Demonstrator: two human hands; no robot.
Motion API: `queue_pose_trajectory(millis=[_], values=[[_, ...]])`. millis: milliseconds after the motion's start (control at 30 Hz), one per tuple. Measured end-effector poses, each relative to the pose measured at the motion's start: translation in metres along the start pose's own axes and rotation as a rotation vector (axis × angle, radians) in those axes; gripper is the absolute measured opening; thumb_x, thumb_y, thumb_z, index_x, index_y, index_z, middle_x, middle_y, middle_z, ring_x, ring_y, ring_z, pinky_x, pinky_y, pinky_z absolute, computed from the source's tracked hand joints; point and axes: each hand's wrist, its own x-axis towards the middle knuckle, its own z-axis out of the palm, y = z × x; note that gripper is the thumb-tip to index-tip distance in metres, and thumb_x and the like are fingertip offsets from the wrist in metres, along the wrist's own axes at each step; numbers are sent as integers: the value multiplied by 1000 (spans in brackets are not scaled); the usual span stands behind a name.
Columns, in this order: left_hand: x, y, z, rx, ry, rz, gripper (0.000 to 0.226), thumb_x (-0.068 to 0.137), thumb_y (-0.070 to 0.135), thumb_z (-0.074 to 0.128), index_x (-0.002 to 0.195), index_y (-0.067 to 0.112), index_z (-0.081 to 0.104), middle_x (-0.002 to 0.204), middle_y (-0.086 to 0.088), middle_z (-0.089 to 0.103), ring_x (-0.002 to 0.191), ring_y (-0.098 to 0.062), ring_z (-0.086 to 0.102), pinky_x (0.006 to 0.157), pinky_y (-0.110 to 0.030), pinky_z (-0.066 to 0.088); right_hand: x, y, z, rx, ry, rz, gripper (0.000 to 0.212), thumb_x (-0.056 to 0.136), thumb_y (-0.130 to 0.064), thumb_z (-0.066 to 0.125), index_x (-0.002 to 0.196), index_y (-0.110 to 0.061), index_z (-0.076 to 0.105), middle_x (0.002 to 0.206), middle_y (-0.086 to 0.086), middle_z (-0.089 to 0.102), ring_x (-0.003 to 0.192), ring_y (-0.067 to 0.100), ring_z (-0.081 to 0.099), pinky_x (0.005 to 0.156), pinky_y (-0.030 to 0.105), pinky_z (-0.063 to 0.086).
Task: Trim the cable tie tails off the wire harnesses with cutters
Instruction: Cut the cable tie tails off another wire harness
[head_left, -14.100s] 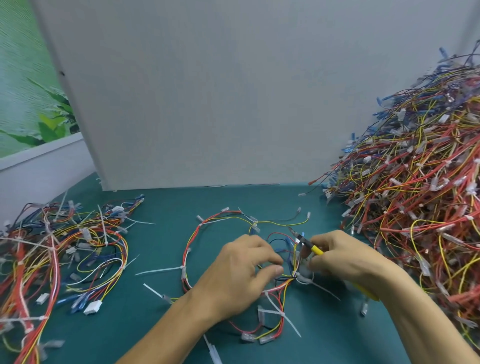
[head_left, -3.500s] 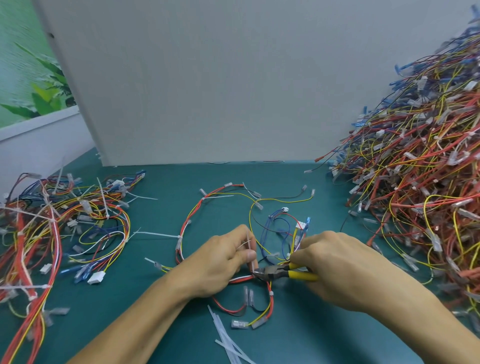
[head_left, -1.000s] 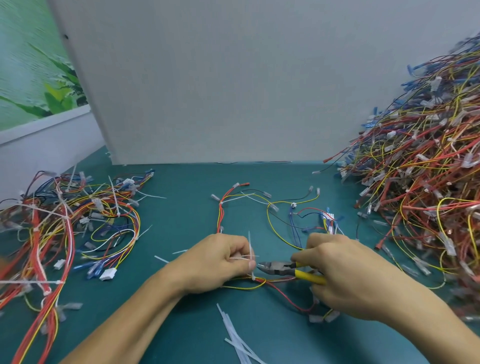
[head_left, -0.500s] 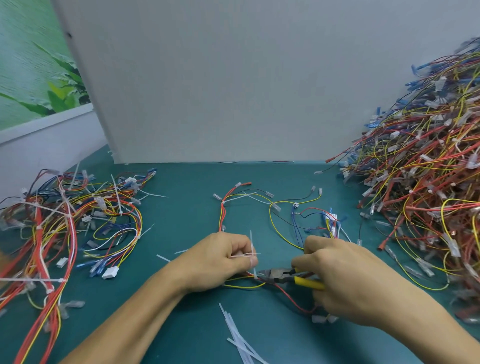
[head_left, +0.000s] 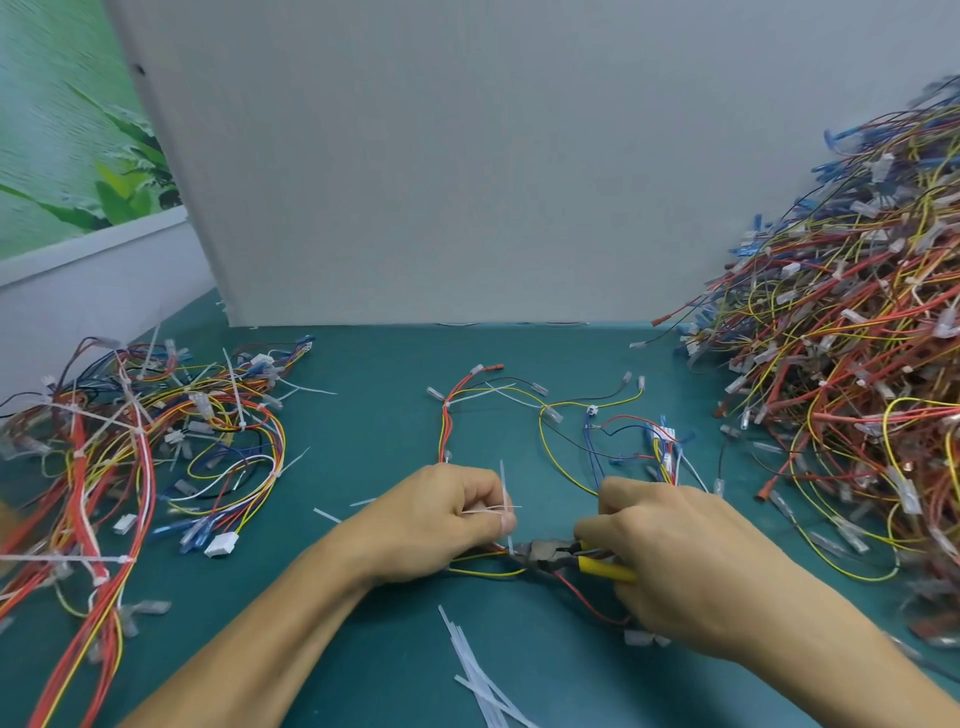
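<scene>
The cutters (head_left: 545, 553) have dipped to the tie tail (head_left: 503, 480) under the left hand (head_left: 441, 525).

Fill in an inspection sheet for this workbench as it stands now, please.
Surface: teal mat, bare in patches.
Job's things: wire harness spread mid-mat; yellow-handled cutters, nose by a cable tie tail.
Clutter: cut tie tails heaped at the near edge.
Grippers: left hand pinches the wire harness, white tails sticking out; right hand grips the cutters.
Cables: smaller harness pile at left; tall harness heap at right.
Surroundings: grey partition board behind; leaf-print panel far left.
</scene>
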Motion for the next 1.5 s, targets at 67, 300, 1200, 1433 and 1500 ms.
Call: queue_pose_trajectory(millis=[67,300,1200,1433,1500], values=[[0,0,0,-1,-1,-1,17,91,25,60,75,19,60,60,10,47,54,-6,38,53,-19,32,1,0,0,-16,-7,-2,6,85,-23,46,91,-25,48,95,-6,39,80,27,47,60,31,33],[1,-1,0,2,7,8,17,90,25,60,74,20,59,57,11,46,53,-5,37,52,-18,32,1,-3,1,-58,-4,-6,15,78,-23,55,83,-27,41,85,-5,36,75,30,45,56,32,30],[-3,-25,-58,-1012,718,-149,19,76,1,33,68,12,45,59,0,35,42,-9,20,40,-20,18,85,-70,15,590,227,82,14,84,-22,58,94,-21,49,94,1,58,85,29,48,68,36,45],[-7,-25,-57,-547,511,-25,24,80,-10,64,72,12,67,48,5,27,43,-10,20,43,-19,19,54,-27,11,681,74,-162,24,79,-16,63,84,-35,49,70,-12,54,65,2,48,56,16,37],[-11,-18,-56,-211,308,26,23,78,-2,72,78,21,72,50,8,26,48,-10,23,46,-21,21,41,-15,7,715,8,-192,27,78,-12,65,84,-34,51,69,-13,55,60,-1,50,54,10,36]])
